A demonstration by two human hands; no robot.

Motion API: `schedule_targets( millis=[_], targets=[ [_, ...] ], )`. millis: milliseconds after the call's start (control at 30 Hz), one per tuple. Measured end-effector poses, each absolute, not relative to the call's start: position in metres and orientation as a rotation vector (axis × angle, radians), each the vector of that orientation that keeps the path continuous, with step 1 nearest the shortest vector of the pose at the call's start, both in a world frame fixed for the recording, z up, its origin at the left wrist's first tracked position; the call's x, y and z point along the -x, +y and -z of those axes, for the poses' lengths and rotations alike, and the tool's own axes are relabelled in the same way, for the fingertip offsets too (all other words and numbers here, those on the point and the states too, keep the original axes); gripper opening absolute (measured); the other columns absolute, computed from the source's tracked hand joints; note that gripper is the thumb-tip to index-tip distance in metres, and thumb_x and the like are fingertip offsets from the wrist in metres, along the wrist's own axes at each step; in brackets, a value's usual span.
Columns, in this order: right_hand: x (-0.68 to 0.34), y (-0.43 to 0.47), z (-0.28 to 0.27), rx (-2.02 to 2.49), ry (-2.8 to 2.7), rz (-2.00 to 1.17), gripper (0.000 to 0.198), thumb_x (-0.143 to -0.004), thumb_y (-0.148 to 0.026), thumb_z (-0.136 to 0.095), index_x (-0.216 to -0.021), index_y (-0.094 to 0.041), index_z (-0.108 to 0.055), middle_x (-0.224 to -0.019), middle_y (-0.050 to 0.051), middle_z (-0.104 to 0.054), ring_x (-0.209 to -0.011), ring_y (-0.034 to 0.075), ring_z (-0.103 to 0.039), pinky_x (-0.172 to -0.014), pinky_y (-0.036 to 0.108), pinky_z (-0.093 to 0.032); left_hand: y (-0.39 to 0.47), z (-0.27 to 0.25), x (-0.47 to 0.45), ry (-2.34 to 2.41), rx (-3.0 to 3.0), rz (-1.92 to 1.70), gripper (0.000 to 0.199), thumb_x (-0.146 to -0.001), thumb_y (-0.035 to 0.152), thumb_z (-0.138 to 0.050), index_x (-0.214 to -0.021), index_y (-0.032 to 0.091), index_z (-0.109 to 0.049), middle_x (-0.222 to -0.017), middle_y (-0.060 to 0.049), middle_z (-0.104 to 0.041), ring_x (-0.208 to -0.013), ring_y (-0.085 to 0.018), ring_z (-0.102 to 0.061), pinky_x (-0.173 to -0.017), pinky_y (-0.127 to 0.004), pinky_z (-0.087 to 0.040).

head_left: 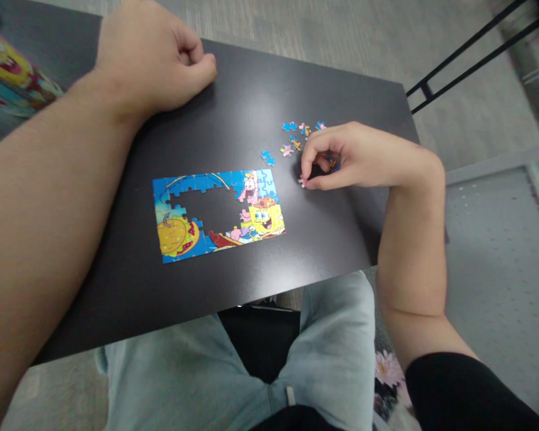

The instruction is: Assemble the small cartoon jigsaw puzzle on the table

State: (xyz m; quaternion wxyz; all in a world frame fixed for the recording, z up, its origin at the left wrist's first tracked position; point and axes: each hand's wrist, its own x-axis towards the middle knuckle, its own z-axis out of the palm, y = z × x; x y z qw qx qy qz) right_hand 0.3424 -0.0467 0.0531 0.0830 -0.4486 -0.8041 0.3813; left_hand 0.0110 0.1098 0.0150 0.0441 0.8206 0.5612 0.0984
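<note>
My right hand [330, 157] pinches a small pink puzzle piece [302, 181] between thumb and forefinger, to the right of the jigsaw puzzle. The partly assembled jigsaw puzzle [175, 238] lies on the dark table with a gap in its middle; a burger shows at its left and a yellow cartoon face at its right. Beyond it are several loose puzzle pieces [290, 127], blue, pink and brown, some hidden behind my right hand. My left hand [161, 60] rests closed near the table's far edge, its fingers curled under; whether anything is inside cannot be seen.
A colourful cartoon-printed container [13, 78] stands at the left, partly behind my left forearm. The dark table [247, 90] ends just beyond my right hand and in front of my lap. A black metal frame [458, 66] is at the far right.
</note>
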Motion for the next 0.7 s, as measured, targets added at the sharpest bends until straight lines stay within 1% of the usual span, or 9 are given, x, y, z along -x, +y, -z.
schedule_targets(
  millis=[67,133,200,267,367,433,567,633,700],
  targets=[
    [-0.341,-0.048,-0.054,1.363,-2.370,-1.143,0.028,-0.101,-0.056,-0.107,-0.108,-0.030,-0.097,-0.095,-0.001,-0.084,-0.083,0.021,-0.063,-0.077,0.040,-0.047,0.111,-0.014,-0.011,1.715,-2.513,-0.316,0.094,-0.104,0.065,-0.036,-0.156,0.016,-0.097,-0.140,-0.012,-0.093,-0.142,-0.043,-0.087,-0.119,-0.054,-0.063],
    [-0.339,-0.050,-0.056,1.385,-2.346,-1.117,0.032,-0.098,-0.059,-0.110,-0.107,-0.031,-0.097,-0.099,0.000,-0.085,-0.084,0.022,-0.063,-0.076,0.042,-0.047,0.112,-0.012,-0.011,1.691,-2.520,-0.329,0.095,-0.103,0.066,-0.036,-0.155,0.015,-0.097,-0.137,-0.013,-0.093,-0.142,-0.044,-0.087,-0.118,-0.055,-0.063],
    [-0.338,-0.051,-0.059,1.405,-2.349,-1.085,0.030,-0.097,-0.059,-0.110,-0.105,-0.033,-0.098,-0.103,0.002,-0.085,-0.085,0.024,-0.063,-0.078,0.044,-0.048,0.113,-0.011,-0.011,1.673,-2.518,-0.375,0.098,-0.100,0.068,-0.035,-0.152,0.014,-0.098,-0.133,-0.014,-0.092,-0.140,-0.045,-0.087,-0.118,-0.056,-0.062],
    [-0.336,-0.051,-0.061,1.417,-2.358,-1.075,0.025,-0.098,-0.058,-0.109,-0.102,-0.035,-0.099,-0.103,0.002,-0.084,-0.085,0.025,-0.062,-0.078,0.046,-0.049,0.113,-0.010,-0.011,1.664,-2.514,-0.387,0.101,-0.098,0.070,-0.034,-0.151,0.013,-0.098,-0.131,-0.015,-0.090,-0.139,-0.046,-0.086,-0.117,-0.057,-0.061],
    [-0.333,-0.052,-0.063,1.421,-2.353,-1.081,0.021,-0.096,-0.055,-0.110,-0.100,-0.038,-0.098,-0.096,0.001,-0.081,-0.084,0.026,-0.062,-0.075,0.047,-0.048,0.110,-0.013,-0.011,1.653,-2.519,-0.345,0.102,-0.099,0.071,-0.032,-0.151,0.012,-0.097,-0.131,-0.015,-0.088,-0.138,-0.046,-0.085,-0.115,-0.057,-0.059],
    [-0.332,-0.053,-0.063,1.423,-2.362,-1.079,0.022,-0.095,-0.053,-0.109,-0.100,-0.037,-0.097,-0.093,0.001,-0.078,-0.083,0.026,-0.063,-0.073,0.047,-0.046,0.108,-0.015,-0.012,1.661,-2.512,-0.327,0.101,-0.099,0.071,-0.032,-0.150,0.012,-0.096,-0.130,-0.014,-0.087,-0.138,-0.045,-0.084,-0.114,-0.056,-0.058],
    [-0.328,-0.056,-0.062,1.434,-2.372,-1.119,0.022,-0.098,-0.048,-0.106,-0.104,-0.031,-0.092,-0.088,-0.001,-0.076,-0.079,0.022,-0.063,-0.072,0.045,-0.044,0.105,-0.018,-0.014,1.709,-2.496,-0.289,0.100,-0.099,0.072,-0.029,-0.149,0.016,-0.095,-0.128,-0.012,-0.085,-0.134,-0.042,-0.082,-0.114,-0.055,-0.056],
    [-0.324,-0.057,-0.062,1.432,-2.338,-1.171,0.023,-0.097,-0.045,-0.107,-0.105,-0.031,-0.091,-0.086,-0.002,-0.076,-0.077,0.022,-0.062,-0.072,0.044,-0.044,0.104,-0.019,-0.015,1.708,-2.500,-0.274,0.101,-0.099,0.071,-0.028,-0.151,0.016,-0.095,-0.130,-0.012,-0.085,-0.136,-0.041,-0.082,-0.115,-0.055,-0.056],
    [-0.320,-0.057,-0.060,1.398,-2.303,-1.224,0.024,-0.095,-0.042,-0.110,-0.105,-0.032,-0.090,-0.089,-0.003,-0.079,-0.077,0.021,-0.061,-0.072,0.044,-0.045,0.103,-0.020,-0.015,1.692,-2.504,-0.283,0.103,-0.099,0.071,-0.028,-0.154,0.015,-0.094,-0.132,-0.013,-0.086,-0.140,-0.043,-0.083,-0.116,-0.056,-0.056]
  ],
)
